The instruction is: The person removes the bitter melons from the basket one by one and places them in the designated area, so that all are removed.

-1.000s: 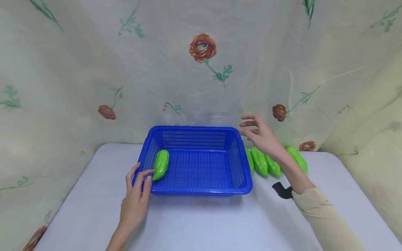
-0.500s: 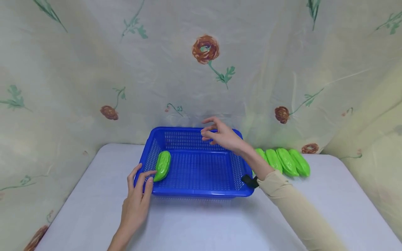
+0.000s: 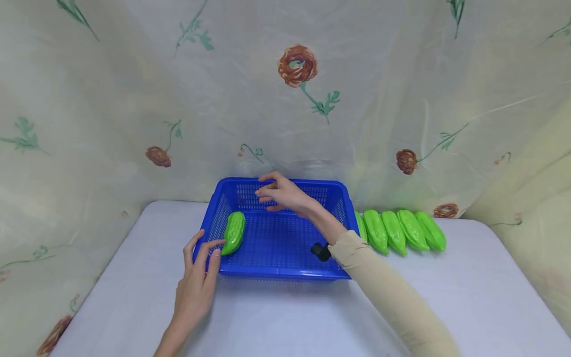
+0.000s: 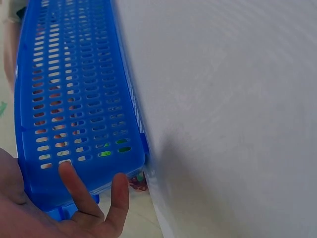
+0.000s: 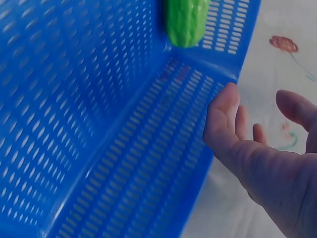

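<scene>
A blue plastic basket with slotted walls stands on the white table. My left hand grips its near left corner, a finger reaching over the rim; in the left wrist view, fingertips lie against the slotted outer wall. A shiny green bitter melon lies inside along the left wall, close to that finger. My right hand hovers over the back part of the basket, fingers loosely bent and holding nothing. In the right wrist view, the right hand is apart from the bitter melon.
Several more green bitter melons lie side by side on the table, right of the basket. A flower-printed curtain hangs behind the table. A black device sits at my right wrist, above the basket.
My right hand has moved left, from beside the basket's back right corner to over the basket. My left hand and the bitter melon in the basket stay in place.
</scene>
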Available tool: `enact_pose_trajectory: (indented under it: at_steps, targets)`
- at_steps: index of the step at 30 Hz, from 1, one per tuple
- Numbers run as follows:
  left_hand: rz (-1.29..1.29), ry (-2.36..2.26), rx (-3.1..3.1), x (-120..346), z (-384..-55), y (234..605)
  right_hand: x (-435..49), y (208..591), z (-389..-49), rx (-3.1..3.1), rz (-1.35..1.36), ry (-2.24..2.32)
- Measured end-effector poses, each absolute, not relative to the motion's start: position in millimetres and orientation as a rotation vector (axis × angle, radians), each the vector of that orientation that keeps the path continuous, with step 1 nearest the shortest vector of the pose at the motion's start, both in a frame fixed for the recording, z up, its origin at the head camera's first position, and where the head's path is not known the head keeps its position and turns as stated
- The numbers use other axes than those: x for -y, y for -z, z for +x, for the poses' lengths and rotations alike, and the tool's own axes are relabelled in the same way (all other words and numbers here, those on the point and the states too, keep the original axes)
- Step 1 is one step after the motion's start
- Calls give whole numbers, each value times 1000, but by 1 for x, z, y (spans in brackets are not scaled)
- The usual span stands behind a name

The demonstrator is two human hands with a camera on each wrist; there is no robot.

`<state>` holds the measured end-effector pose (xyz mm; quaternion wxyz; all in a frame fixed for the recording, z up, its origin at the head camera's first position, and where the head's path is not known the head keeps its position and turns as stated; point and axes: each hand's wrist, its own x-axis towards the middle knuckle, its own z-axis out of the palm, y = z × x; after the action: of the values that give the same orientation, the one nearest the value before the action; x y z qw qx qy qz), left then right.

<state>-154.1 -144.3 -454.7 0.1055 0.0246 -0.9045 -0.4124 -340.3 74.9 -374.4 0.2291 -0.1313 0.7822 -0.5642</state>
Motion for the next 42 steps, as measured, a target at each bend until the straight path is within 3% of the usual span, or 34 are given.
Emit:
enact_pose_trajectory:
  at_steps: [14,42]
  targets:
    - [66,1197,2691,147,-157,453,-34,394,-353,-2080,-308,1401]
    - [56,1202,2661,143,-153,455,-20,418,-353,-2021,-333,1185]
